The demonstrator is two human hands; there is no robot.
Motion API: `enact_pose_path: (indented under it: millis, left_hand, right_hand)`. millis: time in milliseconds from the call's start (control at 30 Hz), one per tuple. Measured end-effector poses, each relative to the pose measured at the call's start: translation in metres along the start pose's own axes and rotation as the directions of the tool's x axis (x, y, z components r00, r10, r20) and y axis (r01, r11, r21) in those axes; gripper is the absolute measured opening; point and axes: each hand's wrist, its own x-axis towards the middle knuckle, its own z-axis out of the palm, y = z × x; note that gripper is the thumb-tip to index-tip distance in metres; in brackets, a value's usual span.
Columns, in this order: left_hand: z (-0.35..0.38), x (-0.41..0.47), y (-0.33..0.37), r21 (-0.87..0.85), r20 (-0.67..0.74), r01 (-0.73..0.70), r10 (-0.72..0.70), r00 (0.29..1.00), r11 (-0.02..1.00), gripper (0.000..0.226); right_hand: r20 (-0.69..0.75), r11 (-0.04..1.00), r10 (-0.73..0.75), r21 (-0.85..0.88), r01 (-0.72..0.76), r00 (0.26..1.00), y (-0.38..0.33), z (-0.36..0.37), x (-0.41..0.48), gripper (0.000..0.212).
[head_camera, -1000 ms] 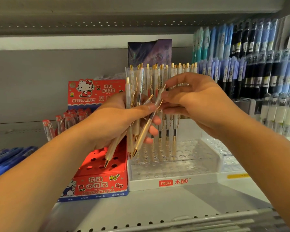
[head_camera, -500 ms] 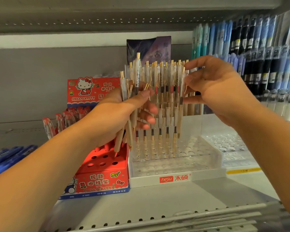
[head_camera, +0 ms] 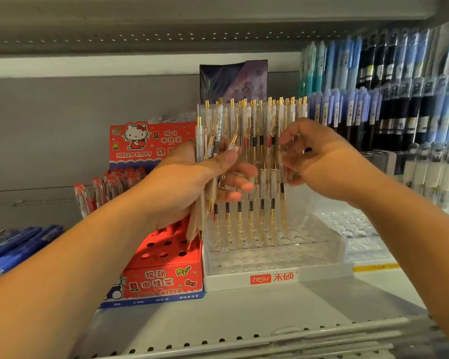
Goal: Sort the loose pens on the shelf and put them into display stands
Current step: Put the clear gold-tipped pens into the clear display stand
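Observation:
My left hand (head_camera: 182,182) grips a bundle of several white-and-gold pens (head_camera: 200,141), tips pointing down, just left of the clear hesu display stand (head_camera: 275,263). Several matching pens (head_camera: 252,120) stand upright in the stand's back rows. My right hand (head_camera: 322,159) is at the right end of those rows with curled fingers pinching one pen (head_camera: 283,200). That pen's tip hangs low over the stand's holes; whether it is seated I cannot tell.
A red Hello Kitty stand (head_camera: 163,278) with red pens (head_camera: 106,187) sits left of the clear one. Blue pens (head_camera: 16,247) lie at far left. Racks of blue and black pens (head_camera: 373,99) fill the right, with another clear stand (head_camera: 355,229) below them. The shelf's front rail (head_camera: 244,340) runs along the bottom.
My right hand drew one pen from the bundle, lifted it, then lowered it toward the right end of the stand's rows. My left hand stayed put with the bundle.

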Motion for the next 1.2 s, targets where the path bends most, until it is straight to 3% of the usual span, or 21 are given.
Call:
enact_pose_path:
  millis: [100, 333, 467, 567, 633, 733, 833, 967, 1100, 1200]
  left_hand:
    - [0.0, 0.0, 0.001, -0.013, 0.006, 0.019, -0.019, 1.0, 1.0, 0.036]
    - [0.0, -0.002, 0.004, 0.029, 0.039, 0.041, -0.043, 0.998, 0.999, 0.045]
    - [0.002, -0.003, 0.003, -0.01, 0.052, 0.059, -0.058, 0.997, 0.998, 0.037]
    - [0.001, -0.004, 0.001, 0.01, 0.069, 0.041, -0.042, 0.997, 0.999, 0.028]
    - [0.001, -0.004, -0.001, 0.01, 0.084, 0.034, -0.034, 0.996, 0.999, 0.028]
    - [0.002, -0.004, -0.001, -0.015, 0.099, 0.035, -0.034, 0.994, 0.999, 0.032]
    - [0.004, -0.004, -0.001, -0.032, 0.106, 0.049, -0.046, 0.993, 0.998, 0.041]
    - [0.004, -0.004, -0.001, -0.104, 0.04, 0.055, -0.051, 0.998, 0.993, 0.025]
    - [0.003, -0.003, 0.003, -0.173, 0.018, 0.075, -0.073, 0.997, 0.982, 0.023]
    - [0.002, -0.003, 0.006, -0.153, -0.012, 0.073, -0.075, 0.997, 0.985, 0.026]
  right_hand:
    - [0.024, 0.964, -0.059, -0.258, 0.063, 0.998, 0.004, -0.001, -0.002, 0.027]
    - [-0.084, 0.915, -0.175, -0.381, 0.13, 0.981, 0.009, -0.003, 0.0, 0.017]
    - [-0.16, 0.934, -0.353, -0.123, 0.336, 0.922, -0.002, 0.006, -0.007, 0.016]
    - [-0.038, 0.916, -0.397, 0.038, 0.398, 0.917, -0.01, 0.016, -0.013, 0.02]
    - [0.035, 0.914, -0.4, 0.081, 0.396, 0.916, -0.012, 0.022, -0.015, 0.025]
    - [0.034, 0.905, -0.405, 0.16, 0.395, 0.913, -0.013, 0.022, -0.014, 0.027]
    - [0.021, 0.897, -0.39, 0.234, 0.375, 0.92, -0.011, 0.017, -0.012, 0.017]
    - [0.022, 0.88, -0.364, 0.336, 0.336, 0.931, -0.008, 0.013, -0.011, 0.018]
    - [-0.001, 0.774, -0.283, 0.59, 0.229, 0.959, -0.01, 0.006, -0.012, 0.023]
    - [-0.07, 0.741, -0.196, 0.643, 0.195, 0.978, -0.01, -0.001, -0.01, 0.025]
